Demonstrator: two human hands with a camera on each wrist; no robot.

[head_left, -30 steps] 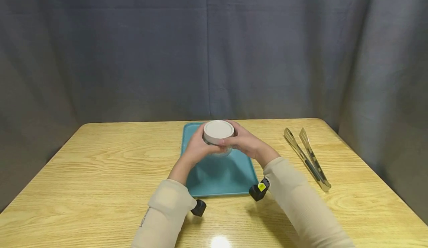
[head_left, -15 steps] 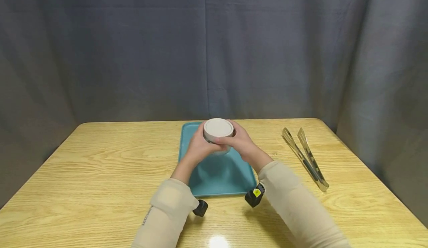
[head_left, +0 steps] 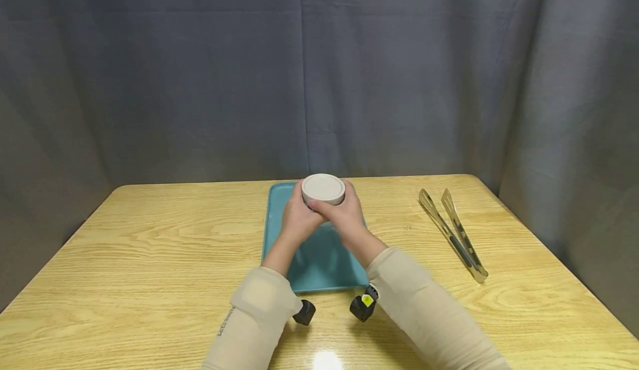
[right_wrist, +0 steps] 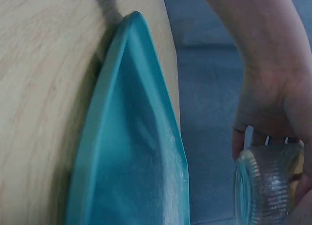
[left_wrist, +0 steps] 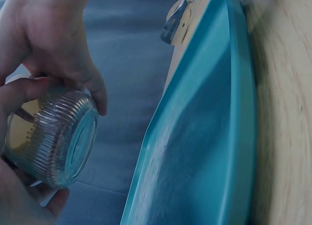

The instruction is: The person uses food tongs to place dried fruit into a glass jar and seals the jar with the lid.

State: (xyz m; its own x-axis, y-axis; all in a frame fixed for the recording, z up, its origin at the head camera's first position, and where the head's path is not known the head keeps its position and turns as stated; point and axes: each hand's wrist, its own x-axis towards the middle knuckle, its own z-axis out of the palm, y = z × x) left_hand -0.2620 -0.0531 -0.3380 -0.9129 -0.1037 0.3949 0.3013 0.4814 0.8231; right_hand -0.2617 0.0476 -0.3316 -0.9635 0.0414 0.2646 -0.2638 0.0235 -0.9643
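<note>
A clear ribbed glass jar with an off-white lid is held up over a teal tray. My left hand grips it from the left, while my right hand grips the opposite side, its thumb lying across the near side by the lid. Both wrist views show the jar's base facing down, apart from the tray. A yellowish patch shows through the glass in the left wrist view; I cannot tell what it is. Fingers hide much of the jar in the head view.
Metal tongs with dark grip parts lie spread on the wooden table, right of the tray. Behind the table's far edge hangs a grey-blue curtain. A black wrist camera sits by the right cuff.
The right hand has turned, its wrist swinging inward to the left, and its thumb has slid leftward along the jar's near side. The jar has risen slightly. Both hands still hold it.
</note>
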